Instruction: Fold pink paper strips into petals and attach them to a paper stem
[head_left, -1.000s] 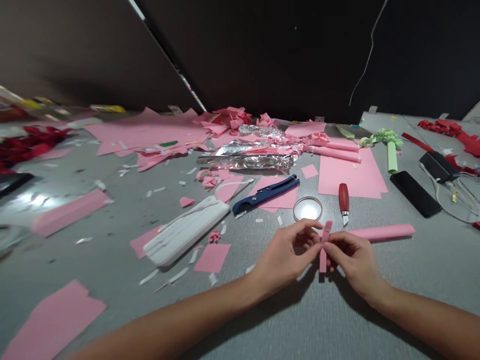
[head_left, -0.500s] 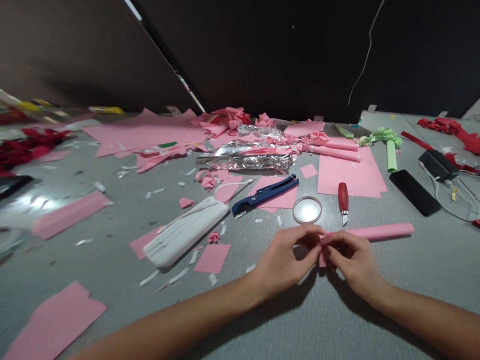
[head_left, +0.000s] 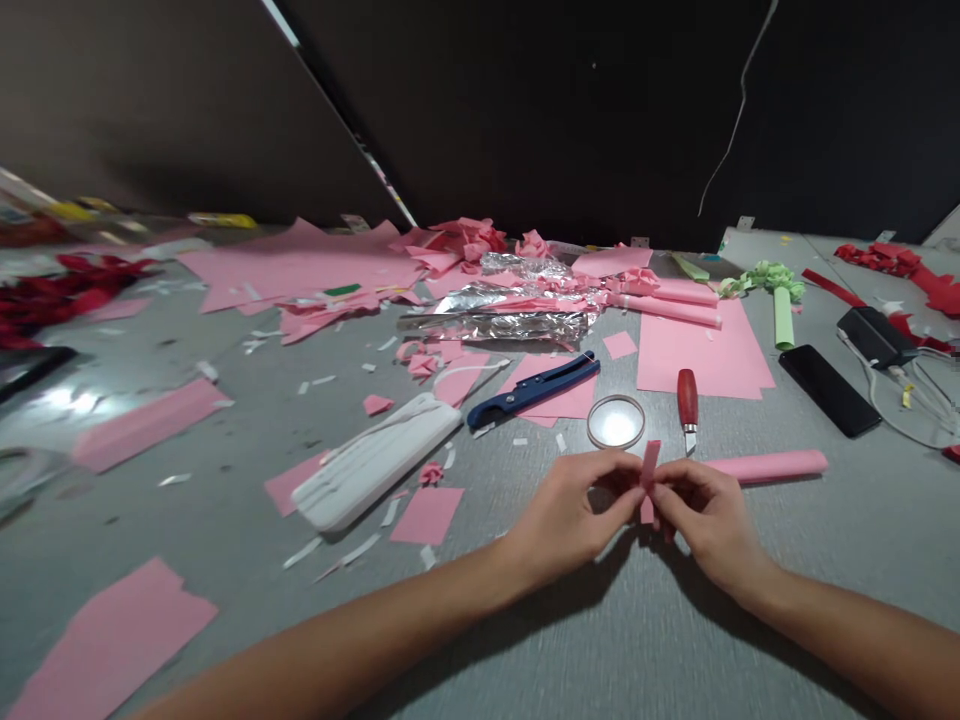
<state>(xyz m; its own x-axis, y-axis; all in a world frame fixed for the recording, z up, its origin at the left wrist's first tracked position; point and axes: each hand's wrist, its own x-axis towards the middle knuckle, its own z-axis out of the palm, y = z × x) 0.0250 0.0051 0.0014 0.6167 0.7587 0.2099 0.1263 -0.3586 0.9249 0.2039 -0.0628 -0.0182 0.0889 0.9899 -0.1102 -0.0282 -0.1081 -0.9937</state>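
Note:
Between my fingertips is a narrow pink paper strip [head_left: 651,462], folded and held upright over the grey table. My left hand [head_left: 574,505] pinches it from the left with thumb and forefinger. From the other side my right hand [head_left: 701,510] grips the same strip, its fingertips almost meeting the left ones. A rolled pink paper tube [head_left: 776,466] lies just behind my right hand. Beyond my hands are a ring of clear tape [head_left: 615,422] and a red-handled craft knife [head_left: 687,402], blade towards me.
A white glue gun [head_left: 379,462] and blue cutters [head_left: 532,388] lie to the left among pink paper scraps. Pink sheets [head_left: 697,350], a black phone [head_left: 829,390] and a charger with cables [head_left: 874,335] are at the right. Crumpled foil [head_left: 495,325] sits further back.
The pink strip now stands up taller above my fingertips, where before it was lower and mostly covered. My hands stay in nearly the same place; the view has shifted slightly.

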